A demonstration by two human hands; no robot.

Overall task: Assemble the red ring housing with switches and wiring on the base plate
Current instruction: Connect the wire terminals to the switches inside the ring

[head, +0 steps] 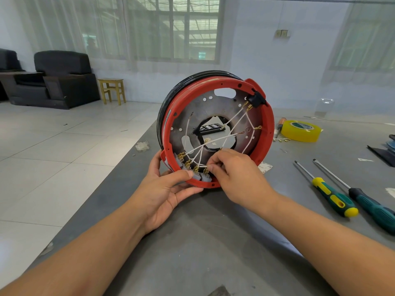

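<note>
Presently a white wire point(199, 155) is pinched by the right hand point(233, 169) at the switches point(193, 170); the red ring housing point(265, 133), tilted upright on the bench point(213, 231), is gripped by the left hand point(165, 189). Each terminal should be seated squarely, without tugging neighbouring leads.

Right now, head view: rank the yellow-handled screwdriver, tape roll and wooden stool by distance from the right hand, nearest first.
1. Yellow-handled screwdriver: on the table, just right of the right hand.
2. Tape roll: on the table, farther back and to the right.
3. Wooden stool: on the floor, far back left by the wall.
</note>
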